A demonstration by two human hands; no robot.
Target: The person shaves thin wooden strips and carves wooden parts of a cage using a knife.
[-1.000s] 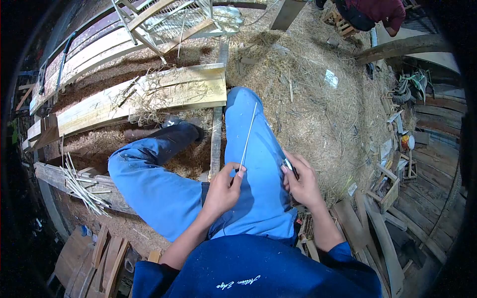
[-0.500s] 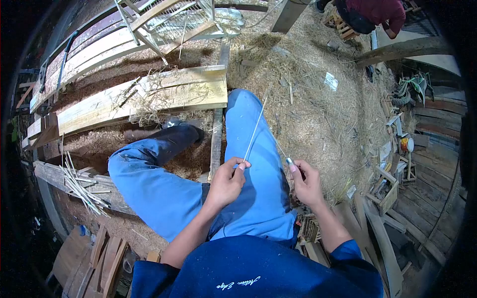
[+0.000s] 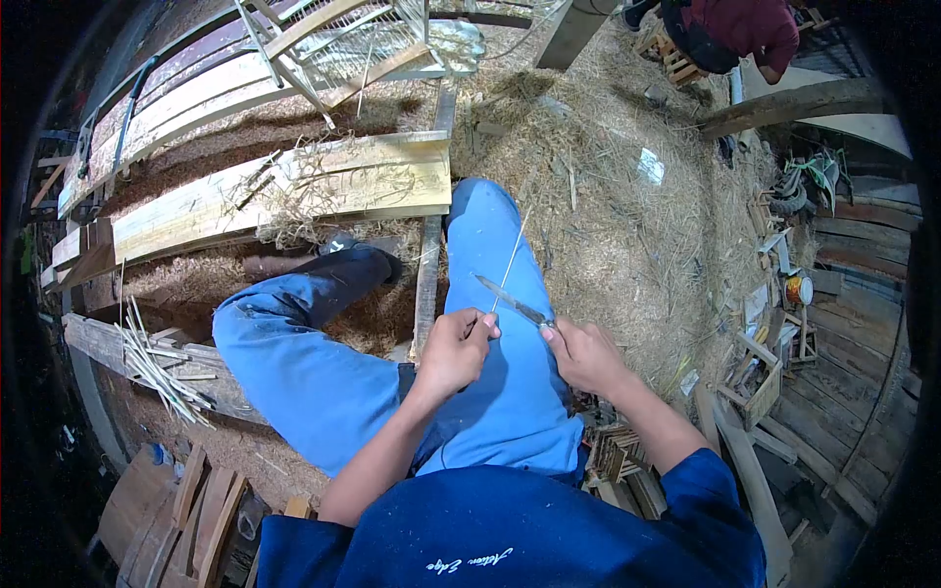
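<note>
Over my right thigh, my left hand (image 3: 457, 355) pinches the lower end of a thin pale stick (image 3: 514, 253), which points up and slightly right. My right hand (image 3: 582, 355) is closed round the handle of a knife. The knife (image 3: 518, 305) points up and left, and its blade crosses the stick just above my left fingertips. Whether the blade touches the stick or only overlaps it in view I cannot tell.
A plank bench (image 3: 382, 181) with straw shavings lies ahead on the left. Several thin sticks (image 3: 162, 372) rest on a lower beam (image 3: 93, 338). A person in a dark red shirt (image 3: 735, 27) is at the top right. Wood pieces (image 3: 211, 519) lie at lower left.
My right hand has moved left toward my left hand, and the knife has swung across the stick. The stick has shifted slightly. My left hand has moved a little right.
</note>
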